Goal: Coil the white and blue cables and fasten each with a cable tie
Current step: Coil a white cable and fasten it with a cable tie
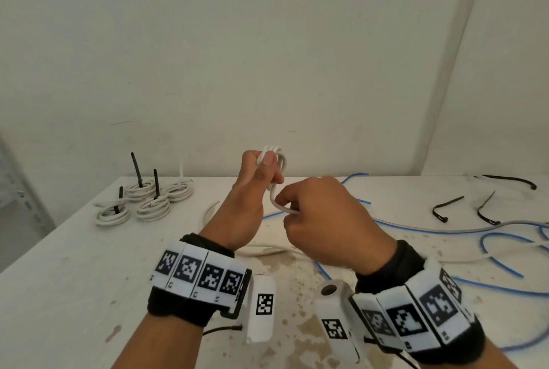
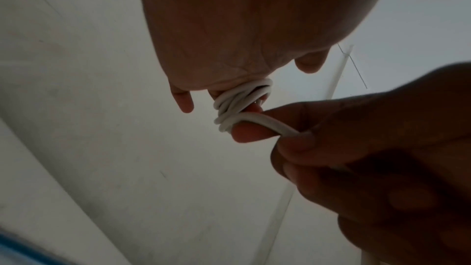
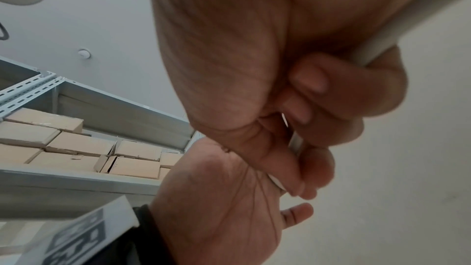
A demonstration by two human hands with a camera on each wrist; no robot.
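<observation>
My left hand (image 1: 261, 172) is raised above the table and holds a small coil of white cable (image 1: 277, 157), thumb pressed on its loops. In the left wrist view the coil (image 2: 239, 98) wraps round my fingers. My right hand (image 1: 312, 214) pinches the free run of the same white cable (image 1: 282, 206) just below the coil, fingers curled round it; the right wrist view shows that cable (image 3: 407, 19) passing through the fist. The rest of the white cable (image 1: 267, 250) trails on the table. A blue cable (image 1: 499, 238) lies loose in curves at the right.
Several finished white coils with black ties (image 1: 145, 199) sit at the table's back left. Loose black cable ties (image 1: 445, 208) lie at the back right. A wall stands behind the table. Metal shelving with cardboard boxes (image 3: 76, 148) stands at the left.
</observation>
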